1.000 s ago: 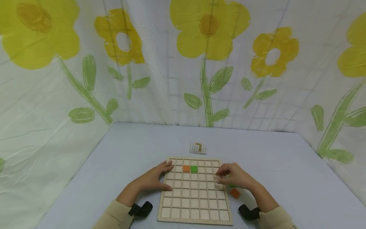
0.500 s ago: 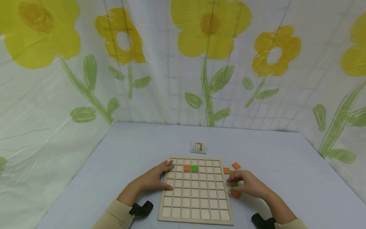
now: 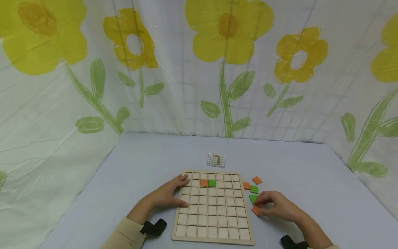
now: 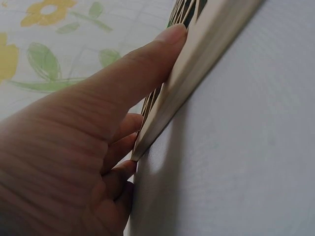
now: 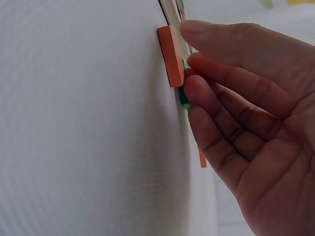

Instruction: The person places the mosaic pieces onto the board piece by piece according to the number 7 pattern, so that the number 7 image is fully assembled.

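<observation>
A wooden grid board [image 3: 212, 221] lies on the table, with an orange tile [image 3: 203, 182] and a green tile [image 3: 211, 183] side by side in its second row. My left hand [image 3: 182, 191] rests on the board's left edge, thumb along the rim [image 4: 197, 54]. Right of the board lie several loose tiles, orange [image 3: 256, 180] and green [image 3: 254, 189]. My right hand [image 3: 259, 205] pinches the nearest orange tile [image 3: 256, 210], which lies flat on the table. In the right wrist view the thumb and forefinger touch that tile [image 5: 172, 56].
A small pattern card [image 3: 215, 159] lies beyond the board. The pale blue table [image 3: 149, 162] is walled on three sides by a flowered sheet [image 3: 199, 69]. Black wrist mounts [image 3: 152, 228] show at both cuffs.
My right hand drew back from the board's right edge, toward me and to the right, onto the loose tiles, uncovering several of them. The left hand has stayed put.
</observation>
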Available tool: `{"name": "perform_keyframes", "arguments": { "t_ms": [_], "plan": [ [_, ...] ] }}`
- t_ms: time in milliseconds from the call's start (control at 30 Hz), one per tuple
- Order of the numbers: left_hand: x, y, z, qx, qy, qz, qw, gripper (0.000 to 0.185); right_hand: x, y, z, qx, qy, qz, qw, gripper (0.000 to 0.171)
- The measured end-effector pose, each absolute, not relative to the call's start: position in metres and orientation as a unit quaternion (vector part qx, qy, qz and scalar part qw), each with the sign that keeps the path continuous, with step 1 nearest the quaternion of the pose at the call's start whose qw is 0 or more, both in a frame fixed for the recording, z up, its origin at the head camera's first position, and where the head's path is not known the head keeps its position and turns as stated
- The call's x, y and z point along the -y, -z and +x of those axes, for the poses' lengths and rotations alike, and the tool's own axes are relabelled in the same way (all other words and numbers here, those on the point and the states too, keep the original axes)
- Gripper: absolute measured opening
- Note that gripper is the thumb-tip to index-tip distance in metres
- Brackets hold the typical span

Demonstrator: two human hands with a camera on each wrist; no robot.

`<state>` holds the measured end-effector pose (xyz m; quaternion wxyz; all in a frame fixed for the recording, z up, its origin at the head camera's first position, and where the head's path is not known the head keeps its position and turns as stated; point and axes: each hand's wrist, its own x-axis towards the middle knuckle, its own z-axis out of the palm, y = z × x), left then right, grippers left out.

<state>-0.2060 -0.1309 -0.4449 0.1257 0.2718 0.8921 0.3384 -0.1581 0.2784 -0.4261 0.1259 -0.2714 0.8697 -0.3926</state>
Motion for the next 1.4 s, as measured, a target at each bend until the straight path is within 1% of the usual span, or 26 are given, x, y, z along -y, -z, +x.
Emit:
{"name": "perform_keyframes", "arguments": {
  "t_ms": [367, 633, 1100, 1400],
  "plan": [
    [0.1301, 0.4441, -0.2052, -0.893, -0.339, 0.266, 0.127, 0.088, -0.2805, 0.4265, -0.1574, -0.865, 0.394, -0.280, 0.137, 0.027],
    [0.1301, 0.4427, -0.2036, -0.894, -0.338, 0.265, 0.129, 0.088, -0.2812, 0.4295, -0.1566, -0.863, 0.386, -0.306, 0.111, 0.024],
    [0.1314, 0.4435, -0.2044, -0.891, -0.341, 0.270, 0.128, 0.088, -0.2831, 0.4338, -0.1586, -0.880, 0.373, -0.271, 0.113, 0.022],
    [0.1309, 0.4448, -0.2055, -0.890, -0.341, 0.275, 0.123, 0.087, -0.2798, 0.4267, -0.1583, -0.885, 0.368, -0.258, 0.121, 0.021]
  ]
}}
